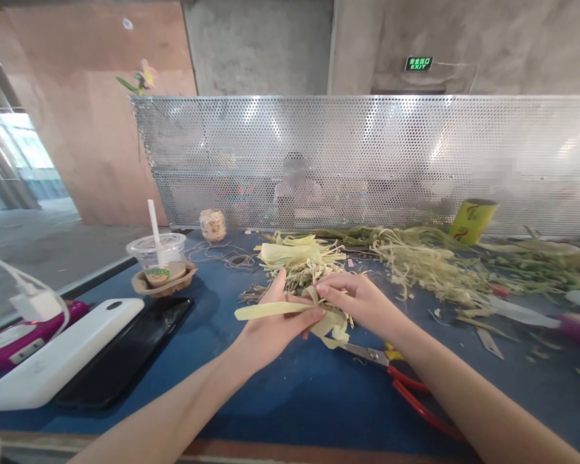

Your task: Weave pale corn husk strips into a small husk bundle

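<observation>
Between my two hands is a pale yellow-green strip of dried husk or leaf (265, 310), folded over on itself, with one end sticking out to the left and another hanging down at the front. My left hand (283, 316) pinches it between thumb and fingers. From the right, my right hand (345, 293) grips the folded part with bent fingers. Just behind them lies a heap of pale husk pieces (302, 251). A pair of scissors (374, 356) with red and yellow handles rests on the blue table, partly under my right forearm.
Shredded husk fibres (420, 264) spread over the right side, near a yellow-green cylinder (473, 222). At left are a plastic cup (157, 258) with a straw, a black phone (125, 354), a white power bank (67, 351) and a purple power strip (24, 341). A perforated metal screen (377, 161) closes the back.
</observation>
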Demonstrator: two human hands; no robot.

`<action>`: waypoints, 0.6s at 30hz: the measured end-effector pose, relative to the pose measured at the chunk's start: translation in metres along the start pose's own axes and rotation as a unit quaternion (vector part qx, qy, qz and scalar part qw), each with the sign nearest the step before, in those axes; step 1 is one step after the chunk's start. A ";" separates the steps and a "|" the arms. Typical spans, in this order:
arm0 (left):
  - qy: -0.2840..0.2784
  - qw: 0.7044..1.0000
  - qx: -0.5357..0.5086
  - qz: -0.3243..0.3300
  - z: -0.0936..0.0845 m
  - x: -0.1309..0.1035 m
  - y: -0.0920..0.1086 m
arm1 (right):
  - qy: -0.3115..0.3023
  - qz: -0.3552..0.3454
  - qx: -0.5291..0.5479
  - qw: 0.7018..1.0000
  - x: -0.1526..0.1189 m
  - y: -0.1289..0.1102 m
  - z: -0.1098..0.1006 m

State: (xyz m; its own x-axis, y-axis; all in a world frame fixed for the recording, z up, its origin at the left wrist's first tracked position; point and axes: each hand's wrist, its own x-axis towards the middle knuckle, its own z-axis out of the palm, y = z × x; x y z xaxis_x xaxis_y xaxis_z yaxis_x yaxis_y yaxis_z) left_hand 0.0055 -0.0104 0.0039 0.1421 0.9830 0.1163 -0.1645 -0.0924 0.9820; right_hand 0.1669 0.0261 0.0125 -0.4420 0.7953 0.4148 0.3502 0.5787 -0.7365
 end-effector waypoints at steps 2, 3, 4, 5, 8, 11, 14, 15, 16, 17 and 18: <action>-0.005 0.999 0.031 -0.028 0.001 0.001 -0.002 | 0.001 0.017 0.112 0.994 0.001 0.001 0.001; -0.017 0.998 0.042 -0.036 0.002 0.002 -0.004 | 0.008 0.019 0.174 0.984 0.000 0.002 0.001; -0.028 0.998 0.036 -0.031 0.002 0.003 -0.005 | 0.011 0.014 0.232 0.973 0.000 0.001 0.002; -0.037 0.999 0.027 -0.026 0.002 0.004 -0.006 | 0.012 0.000 0.280 0.960 -0.001 0.000 0.002; -0.048 0.998 0.006 -0.033 0.003 0.005 -0.007 | 0.014 -0.054 0.328 0.943 -0.005 -0.004 0.000; -0.039 0.998 -0.013 -0.054 0.004 0.005 -0.006 | -0.010 -0.108 0.205 0.973 -0.008 -0.008 -0.007; -0.032 0.996 -0.041 -0.073 0.002 0.004 -0.004 | -0.092 -0.209 -0.005 0.974 -0.010 -0.010 -0.014; -0.035 0.995 -0.045 -0.078 0.001 0.004 -0.003 | -0.114 -0.242 -0.062 0.962 -0.010 -0.009 -0.016; -0.040 0.995 -0.047 -0.080 0.000 0.004 -0.003 | -0.129 -0.267 -0.108 0.949 -0.010 -0.009 -0.018; -0.045 0.994 -0.048 -0.082 -0.001 0.004 -0.002 | -0.134 -0.283 -0.142 0.939 -0.010 -0.008 -0.020; -0.049 0.994 -0.051 -0.085 -0.002 0.004 -0.002 | -0.129 -0.290 -0.169 0.933 -0.011 -0.008 -0.021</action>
State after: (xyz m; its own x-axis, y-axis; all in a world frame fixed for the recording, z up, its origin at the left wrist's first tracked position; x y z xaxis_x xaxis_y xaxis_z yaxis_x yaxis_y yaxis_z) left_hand 0.0043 -0.0063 0.0017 0.2703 0.9623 -0.0309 -0.2279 0.0951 0.9690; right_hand 0.1861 0.0169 0.0250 -0.8065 0.2853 0.5178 0.2107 0.9570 -0.1992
